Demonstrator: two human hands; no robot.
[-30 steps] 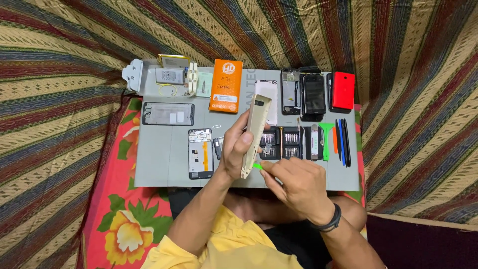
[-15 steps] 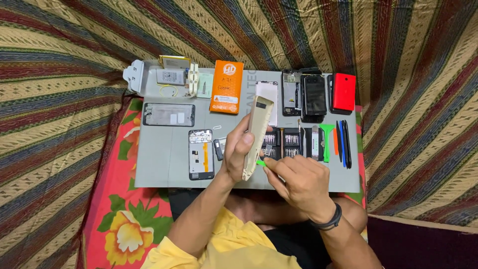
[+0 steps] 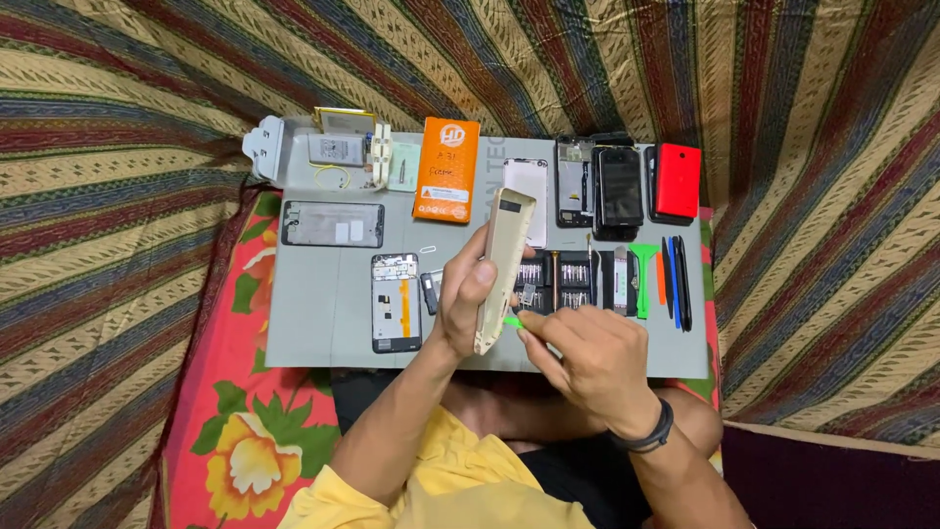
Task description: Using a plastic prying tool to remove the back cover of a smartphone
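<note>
Little has changed — the left hand (image 3: 468, 299) still grips the gold phone (image 3: 504, 266) upright over the mat (image 3: 323, 304); the right hand (image 3: 587, 358) stays closed on a green pick (image 3: 513, 321) at its edge.

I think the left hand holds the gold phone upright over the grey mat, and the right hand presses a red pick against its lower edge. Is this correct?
Not quite: the pick is green, not red, as the head view shows. The rest stands: the left hand holds the gold phone over the grey mat, and the right hand presses the pick against its lower edge.
</note>
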